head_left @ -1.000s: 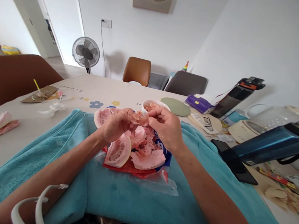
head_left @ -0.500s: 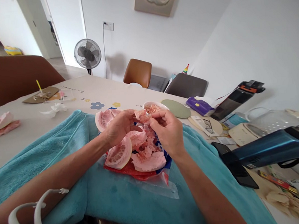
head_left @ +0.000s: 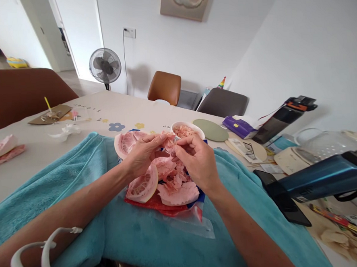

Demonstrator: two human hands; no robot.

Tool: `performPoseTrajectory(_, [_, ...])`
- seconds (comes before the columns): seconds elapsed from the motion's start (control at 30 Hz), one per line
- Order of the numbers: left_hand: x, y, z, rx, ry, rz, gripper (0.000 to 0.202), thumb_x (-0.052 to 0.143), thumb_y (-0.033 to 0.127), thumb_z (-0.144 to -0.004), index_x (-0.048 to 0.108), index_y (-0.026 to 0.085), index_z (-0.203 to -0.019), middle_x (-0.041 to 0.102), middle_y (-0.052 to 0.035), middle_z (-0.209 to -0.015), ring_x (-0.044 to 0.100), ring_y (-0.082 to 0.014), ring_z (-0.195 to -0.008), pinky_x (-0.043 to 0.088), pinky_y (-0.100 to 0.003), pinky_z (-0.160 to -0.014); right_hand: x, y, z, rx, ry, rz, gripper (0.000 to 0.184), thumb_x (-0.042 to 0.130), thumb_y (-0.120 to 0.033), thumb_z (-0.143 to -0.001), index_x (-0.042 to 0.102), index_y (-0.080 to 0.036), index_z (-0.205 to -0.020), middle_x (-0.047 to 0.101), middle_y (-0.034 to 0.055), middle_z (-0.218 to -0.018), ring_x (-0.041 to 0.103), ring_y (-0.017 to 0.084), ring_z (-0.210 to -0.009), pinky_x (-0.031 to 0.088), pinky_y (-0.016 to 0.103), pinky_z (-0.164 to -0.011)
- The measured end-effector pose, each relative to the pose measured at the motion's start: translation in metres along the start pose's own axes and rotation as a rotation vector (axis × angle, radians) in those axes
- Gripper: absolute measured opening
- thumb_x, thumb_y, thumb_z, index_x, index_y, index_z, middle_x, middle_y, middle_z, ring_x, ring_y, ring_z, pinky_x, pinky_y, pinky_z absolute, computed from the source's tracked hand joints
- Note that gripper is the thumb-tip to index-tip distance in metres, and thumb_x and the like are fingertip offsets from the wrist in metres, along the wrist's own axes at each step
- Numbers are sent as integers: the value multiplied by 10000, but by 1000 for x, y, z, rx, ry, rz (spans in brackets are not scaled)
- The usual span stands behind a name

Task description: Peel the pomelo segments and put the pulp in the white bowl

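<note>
Closest to us, white straps (head_left: 37, 255) curve over our left arm. A fluffy blue towel (head_left: 136, 240) spreads over the near side of the table (head_left: 40, 146). On the towel lies a clear plastic bag (head_left: 187, 225) with red and blue print. A pile of pink peels (head_left: 176, 192) sits on the bag.

Just above the pile our hands meet. Our left hand (head_left: 140, 154) and our right hand (head_left: 196, 160) both pinch one pink fruit piece (head_left: 169, 139) between thumb and fingertips. The other fingers curl loosely. The left hand's hold looks light, but its thumb is partly hidden, so we cannot be sure.

Right behind the fruit piece stands a small white bowl (head_left: 188, 129) with pink bits in it. A round green mat (head_left: 210, 129) lies just beside the bowl.

To the right we see glasses (head_left: 248, 147), a purple packet (head_left: 238, 125), a black phone (head_left: 284, 201) and a shiny blue bottle (head_left: 323, 177) lying on its side. To the left, more pink peel (head_left: 0, 146) rests on the pale tablecloth with little flowers. A brown card (head_left: 52, 114) lies farther back.

Past the table stand a brown chair (head_left: 164, 87) and a grey chair (head_left: 223, 101). A fan (head_left: 104, 67) stands by the white wall, and a picture (head_left: 185, 0) hangs high up.
</note>
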State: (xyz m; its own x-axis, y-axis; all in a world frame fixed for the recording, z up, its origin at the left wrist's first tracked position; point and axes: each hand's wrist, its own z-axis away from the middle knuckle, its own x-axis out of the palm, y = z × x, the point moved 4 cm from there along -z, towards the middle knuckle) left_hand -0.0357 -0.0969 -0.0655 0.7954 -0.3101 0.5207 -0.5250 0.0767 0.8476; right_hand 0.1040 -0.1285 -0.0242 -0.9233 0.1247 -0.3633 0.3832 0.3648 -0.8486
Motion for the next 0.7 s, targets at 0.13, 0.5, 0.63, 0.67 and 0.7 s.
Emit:
performPoseTrajectory(0.13, [-2,-2,-1,-31,18,-26,252,716,393,-774,723,147,-828,641,-4,-728,580,-77,-598,498,-182,-511,-2,-9,1,-55,-87,89,181,607,-301,-812,587,-198,-665,597,-37,-570,532,102,-506,423,228,-498])
performPoseTrajectory(0.5, [13,-3,9,-99,-179,-99,268,670,402,-821,591,160,-738,556,35,-554,531,-75,-445,474,-183,-424,-9,-5,-10,-147,-222,62,187,674,-253,-778,689,-225,-962,691,3,-912,619,115,-700,501,248,-610])
performPoseTrajectory(0.63, [15,-3,12,-104,-242,-124,241,643,368,-853,575,163,-747,552,40,-569,543,-69,-467,473,-168,-449,-10,-4,-11,-53,-316,-96,103,668,-253,-793,711,-212,-878,685,-23,-739,627,107,-637,516,239,-578])
performPoseTrajectory(0.67, [15,-2,12,-107,-250,-133,236,640,360,-856,576,159,-749,551,40,-579,542,-65,-473,469,-162,-451,-11,-4,-11,-30,-318,-138,87,669,-254,-792,712,-208,-852,682,-24,-714,632,108,-628,522,240,-573])
performPoseTrajectory(0.7, [14,-2,12,-111,-256,-141,233,640,353,-857,578,154,-752,550,39,-589,539,-61,-477,468,-159,-453,-11,-4,-11,-5,-321,-184,75,669,-253,-792,711,-202,-829,680,-23,-697,637,111,-625,530,244,-572])
